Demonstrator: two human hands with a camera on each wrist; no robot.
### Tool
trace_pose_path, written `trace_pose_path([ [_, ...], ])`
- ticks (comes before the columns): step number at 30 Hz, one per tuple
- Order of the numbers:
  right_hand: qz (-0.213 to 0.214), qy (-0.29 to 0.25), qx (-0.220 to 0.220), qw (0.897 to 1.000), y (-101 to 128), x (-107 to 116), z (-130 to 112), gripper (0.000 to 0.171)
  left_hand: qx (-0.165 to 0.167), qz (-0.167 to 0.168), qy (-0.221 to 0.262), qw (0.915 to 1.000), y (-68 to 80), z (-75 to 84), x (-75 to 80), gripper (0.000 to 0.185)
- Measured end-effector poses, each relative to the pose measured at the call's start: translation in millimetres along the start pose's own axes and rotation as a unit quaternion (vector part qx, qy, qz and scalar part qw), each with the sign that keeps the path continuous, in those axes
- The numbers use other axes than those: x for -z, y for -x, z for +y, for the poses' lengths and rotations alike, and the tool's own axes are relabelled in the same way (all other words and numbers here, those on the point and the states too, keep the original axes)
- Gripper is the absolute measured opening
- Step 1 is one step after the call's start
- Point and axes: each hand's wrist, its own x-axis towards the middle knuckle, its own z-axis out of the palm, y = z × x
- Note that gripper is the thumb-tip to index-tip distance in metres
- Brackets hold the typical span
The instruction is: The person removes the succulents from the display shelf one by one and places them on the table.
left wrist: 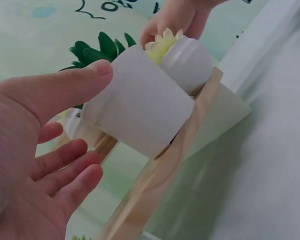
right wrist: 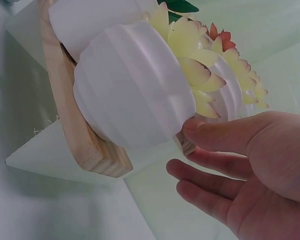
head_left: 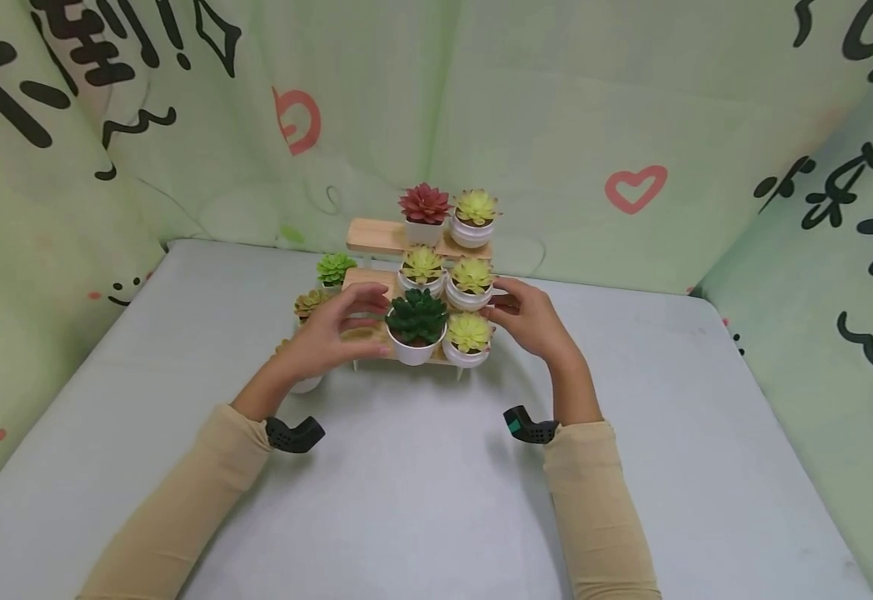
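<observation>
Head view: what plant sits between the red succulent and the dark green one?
One potted yellow succulent, on the middle tier, between the red succulent and the dark green succulent, in the head view.

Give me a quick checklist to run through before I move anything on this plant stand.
1. Opening of the left grip: ok, fingers loose beside the dark green succulent.
2. Opening of the right grip: ok, fingers not wrapped round any pot.
3. Right thumb clear of the front yellow succulent's pot: cannot tell, they overlap in the right wrist view.
4. Dark green succulent's pot seated on the lowest tier: ok.
5. Red succulent upright on the top tier: ok.
6. Plants left of the stand fully visible: not ok, the left grip hides part of them.
</observation>
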Motion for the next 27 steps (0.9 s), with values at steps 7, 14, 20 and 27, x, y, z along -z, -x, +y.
trace_pose_path([
  [7,0.001,0.002,-0.002,1.000,0,0,1,0.051,0.010,0.022,0.026,0.9994,-1.1,0.1,-9.6,0.078],
  [14,0.001,0.002,-0.001,1.000,0,0,1,0.051,0.007,0.040,0.023,0.9989,-3.1,-4.1,-18.1,0.077],
  [20,0.000,0.001,-0.001,1.000,-1,0,2,0.051,0.002,0.047,0.021,0.9987,-3.7,-8.1,-23.4,0.075],
  [27,0.000,0.002,-0.002,1.000,-1,0,1,0.051,-0.002,0.049,0.018,0.9986,-4.9,-9.5,-27.4,0.073],
])
